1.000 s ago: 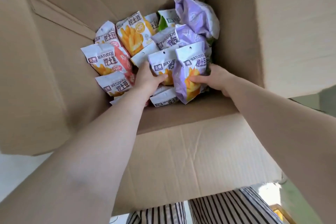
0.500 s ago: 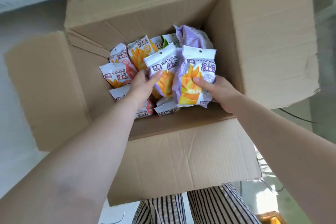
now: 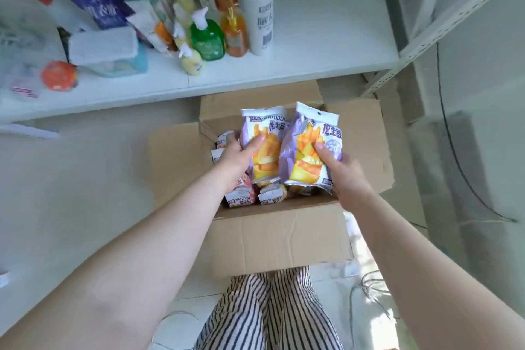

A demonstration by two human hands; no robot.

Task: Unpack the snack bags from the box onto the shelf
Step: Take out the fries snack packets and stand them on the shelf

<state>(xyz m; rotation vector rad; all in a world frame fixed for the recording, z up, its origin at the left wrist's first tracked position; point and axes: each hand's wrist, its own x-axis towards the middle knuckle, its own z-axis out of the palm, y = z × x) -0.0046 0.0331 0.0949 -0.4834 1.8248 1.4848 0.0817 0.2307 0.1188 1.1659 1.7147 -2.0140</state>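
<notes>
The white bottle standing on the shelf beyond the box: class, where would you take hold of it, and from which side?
Grip the white bottle round its straight body, probably from its right. It stands upright, an orange bottle stands close on its left, and the shelf to its right is bare. Both the left hand and the right hand hold snack bags now.
</notes>
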